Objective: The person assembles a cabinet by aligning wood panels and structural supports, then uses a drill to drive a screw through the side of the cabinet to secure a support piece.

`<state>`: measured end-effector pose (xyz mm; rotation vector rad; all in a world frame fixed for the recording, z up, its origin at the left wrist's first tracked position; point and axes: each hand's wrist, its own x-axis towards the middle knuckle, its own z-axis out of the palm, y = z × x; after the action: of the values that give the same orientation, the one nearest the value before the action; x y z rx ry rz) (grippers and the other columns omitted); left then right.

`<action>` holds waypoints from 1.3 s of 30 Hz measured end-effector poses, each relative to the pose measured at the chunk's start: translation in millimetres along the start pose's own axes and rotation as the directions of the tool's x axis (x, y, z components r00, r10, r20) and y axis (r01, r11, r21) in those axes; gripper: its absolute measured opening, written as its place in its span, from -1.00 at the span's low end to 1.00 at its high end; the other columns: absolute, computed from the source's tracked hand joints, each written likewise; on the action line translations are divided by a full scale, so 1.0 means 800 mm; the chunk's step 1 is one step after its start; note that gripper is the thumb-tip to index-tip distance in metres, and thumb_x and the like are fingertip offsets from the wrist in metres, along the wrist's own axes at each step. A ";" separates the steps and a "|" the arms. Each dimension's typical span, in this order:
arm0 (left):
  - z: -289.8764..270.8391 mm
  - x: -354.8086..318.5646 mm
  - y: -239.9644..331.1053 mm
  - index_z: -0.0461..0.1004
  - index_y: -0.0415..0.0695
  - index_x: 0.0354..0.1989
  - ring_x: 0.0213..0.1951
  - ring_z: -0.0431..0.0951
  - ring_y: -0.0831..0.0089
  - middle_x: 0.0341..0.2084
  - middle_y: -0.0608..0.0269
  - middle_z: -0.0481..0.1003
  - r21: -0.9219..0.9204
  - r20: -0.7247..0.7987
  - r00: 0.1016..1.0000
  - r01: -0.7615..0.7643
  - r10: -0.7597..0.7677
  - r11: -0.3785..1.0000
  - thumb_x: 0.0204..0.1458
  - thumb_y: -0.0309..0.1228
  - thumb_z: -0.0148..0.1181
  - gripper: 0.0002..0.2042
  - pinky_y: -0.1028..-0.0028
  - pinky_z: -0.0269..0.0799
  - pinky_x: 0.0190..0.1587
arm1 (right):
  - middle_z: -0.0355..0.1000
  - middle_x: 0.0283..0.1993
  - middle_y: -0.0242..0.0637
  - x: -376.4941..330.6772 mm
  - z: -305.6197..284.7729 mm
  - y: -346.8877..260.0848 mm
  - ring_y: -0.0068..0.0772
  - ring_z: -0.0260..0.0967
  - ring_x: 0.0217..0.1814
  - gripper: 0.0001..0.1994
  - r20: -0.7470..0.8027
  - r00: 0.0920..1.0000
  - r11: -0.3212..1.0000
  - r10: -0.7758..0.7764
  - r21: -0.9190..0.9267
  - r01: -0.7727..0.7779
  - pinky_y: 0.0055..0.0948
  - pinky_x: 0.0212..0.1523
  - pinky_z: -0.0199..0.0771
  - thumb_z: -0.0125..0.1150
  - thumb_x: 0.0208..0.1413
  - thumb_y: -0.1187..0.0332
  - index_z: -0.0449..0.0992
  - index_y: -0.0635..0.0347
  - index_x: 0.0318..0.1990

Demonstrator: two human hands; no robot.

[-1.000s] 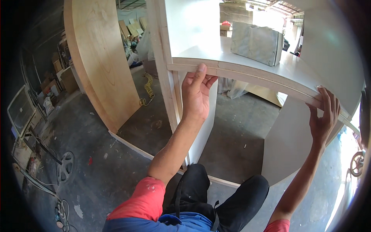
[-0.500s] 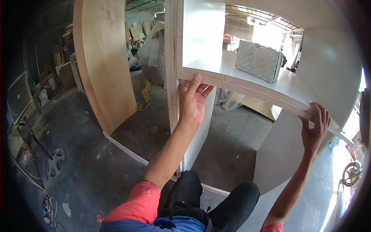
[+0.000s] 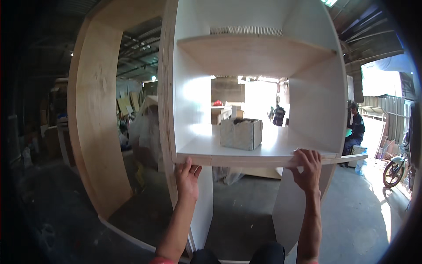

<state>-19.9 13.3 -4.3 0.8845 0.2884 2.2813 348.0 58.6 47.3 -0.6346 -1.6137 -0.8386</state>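
Observation:
A long pale wood strip [image 3: 246,161] runs along the front edge of a white cabinet shelf [image 3: 198,146]. Its right end sticks out past the cabinet's side panel [image 3: 318,97]. My left hand [image 3: 188,181] grips the strip near its left end, thumb against the front face and fingers curled at its lower edge. Farther right, my right hand [image 3: 307,170] is closed over the strip, fingertips on top and thumb low at the front. A worn, whitish block-shaped box [image 3: 241,134] with a dark opening on top rests on the shelf behind the strip.
Left of the white compartment stands a tall bare wood panel [image 3: 94,110]. Plastic sheeting [image 3: 143,132] drapes something behind the frame. Beyond the cabinet at right, a person in dark clothes [image 3: 355,127] sits near a water bottle [image 3: 361,167] and a motorcycle [image 3: 393,171].
My view has lifted, showing the upper shelf and the person at right. My right hand has moved left along the strip, away from its far end. The left hand stays near the left end.

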 end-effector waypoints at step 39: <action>0.108 -0.036 0.043 0.45 -0.09 0.10 0.08 0.47 0.16 0.00 0.17 0.51 0.426 0.903 0.429 -0.900 -0.018 -0.097 -0.11 -0.25 0.43 -0.45 0.21 0.26 0.20 | 0.51 -0.13 -0.28 0.002 0.000 -0.003 -0.12 0.39 -0.03 -0.51 0.014 1.000 1.000 -0.013 0.020 0.013 -0.11 0.09 0.30 0.57 -0.27 0.31 0.52 0.13 -0.11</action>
<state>36.2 -33.9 59.8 3.0666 1.4429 1.7314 345.7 57.0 48.1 -0.6175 -1.6387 -0.8284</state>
